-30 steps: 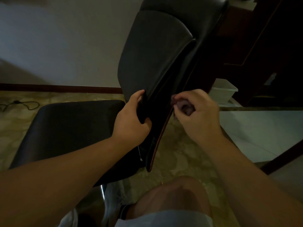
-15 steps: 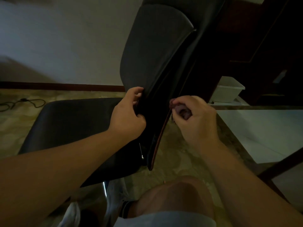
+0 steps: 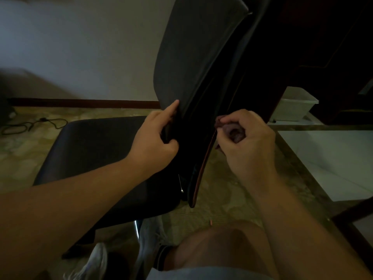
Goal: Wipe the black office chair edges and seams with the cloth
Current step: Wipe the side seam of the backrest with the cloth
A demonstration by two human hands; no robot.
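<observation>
The black office chair (image 3: 201,63) stands side-on, its backrest rising long and upright, seat stretching leftward; the left hand (image 3: 153,142) grips the backrest's front edge (thumb curled round); the right hand (image 3: 246,142) pinches a bunched, seemingly purplish cloth (image 3: 232,131) against the rear edge.

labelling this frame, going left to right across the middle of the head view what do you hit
cable on the floor → chair seat → left hand gripping the backrest's edge → backrest's reddish rim → right hand holding the cloth → white bin
</observation>
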